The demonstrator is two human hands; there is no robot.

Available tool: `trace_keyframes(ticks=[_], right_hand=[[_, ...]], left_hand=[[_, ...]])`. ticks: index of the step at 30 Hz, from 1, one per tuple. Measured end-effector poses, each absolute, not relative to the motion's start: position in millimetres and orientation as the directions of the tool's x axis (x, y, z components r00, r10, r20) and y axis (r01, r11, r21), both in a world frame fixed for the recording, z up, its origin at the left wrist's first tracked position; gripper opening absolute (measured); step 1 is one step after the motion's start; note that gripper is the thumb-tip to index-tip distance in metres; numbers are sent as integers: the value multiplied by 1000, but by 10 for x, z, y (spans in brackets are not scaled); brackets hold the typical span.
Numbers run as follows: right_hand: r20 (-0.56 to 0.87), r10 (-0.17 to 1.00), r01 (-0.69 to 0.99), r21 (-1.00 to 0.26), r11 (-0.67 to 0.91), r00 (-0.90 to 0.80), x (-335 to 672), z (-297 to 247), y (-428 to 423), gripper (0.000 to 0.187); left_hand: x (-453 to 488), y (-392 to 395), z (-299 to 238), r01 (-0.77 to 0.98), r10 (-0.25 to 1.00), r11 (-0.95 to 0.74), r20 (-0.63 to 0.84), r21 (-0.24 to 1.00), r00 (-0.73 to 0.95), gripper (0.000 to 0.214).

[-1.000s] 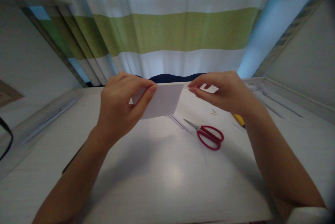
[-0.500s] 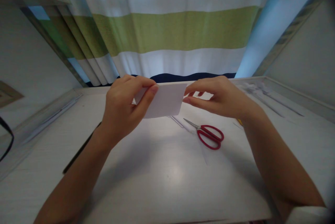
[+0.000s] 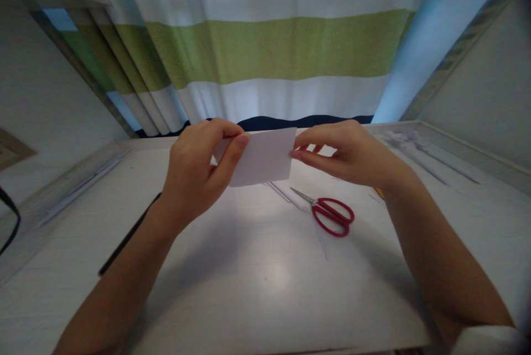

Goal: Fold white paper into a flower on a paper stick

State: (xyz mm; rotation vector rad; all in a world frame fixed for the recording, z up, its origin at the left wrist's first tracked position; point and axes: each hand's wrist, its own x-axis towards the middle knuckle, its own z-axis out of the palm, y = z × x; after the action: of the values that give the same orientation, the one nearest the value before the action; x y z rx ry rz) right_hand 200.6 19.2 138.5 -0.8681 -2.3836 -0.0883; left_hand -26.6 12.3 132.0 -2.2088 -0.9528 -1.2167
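Observation:
A small white rectangle of paper (image 3: 265, 157) is held up above the white table, between my two hands. My left hand (image 3: 203, 170) is closed on its left part, thumb in front and fingers curled behind the top edge. At the right edge, the thumb and index finger of my right hand (image 3: 340, 150) pinch the paper's side, the other fingers loosely bent behind. Below and to the right, red-handled scissors (image 3: 327, 211) lie on the table, blades nearly together and pointing up-left.
Thin white strips (image 3: 279, 192) lie beside the scissors. A long black object (image 3: 128, 236) is partly under my left forearm. Clear wrapping and long thin pieces (image 3: 427, 156) lie at the back right. A striped curtain (image 3: 290, 48) hangs behind the table (image 3: 257, 311).
The paper's right edge has risen slightly, tilting the sheet a little. Both hands stay almost in place, and the scissors have not moved on the table.

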Motion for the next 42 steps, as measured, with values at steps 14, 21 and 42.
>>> trace_keyframes(ticks=[14,21,42], right_hand=[[573,579,624,-144,768,-580,2009,1419,138,10],[574,597,635,-164,755,-561,2009,1430,123,8],[519,591,619,-143,772,-618,1991,1436,124,12]], left_hand=[[-277,146,1305,752,390,-658,839,-35,380,9],[-278,152,1308,753,416,-657,817,-32,398,10],[-227,135,1282,706,670,-660,624,256,401,29]])
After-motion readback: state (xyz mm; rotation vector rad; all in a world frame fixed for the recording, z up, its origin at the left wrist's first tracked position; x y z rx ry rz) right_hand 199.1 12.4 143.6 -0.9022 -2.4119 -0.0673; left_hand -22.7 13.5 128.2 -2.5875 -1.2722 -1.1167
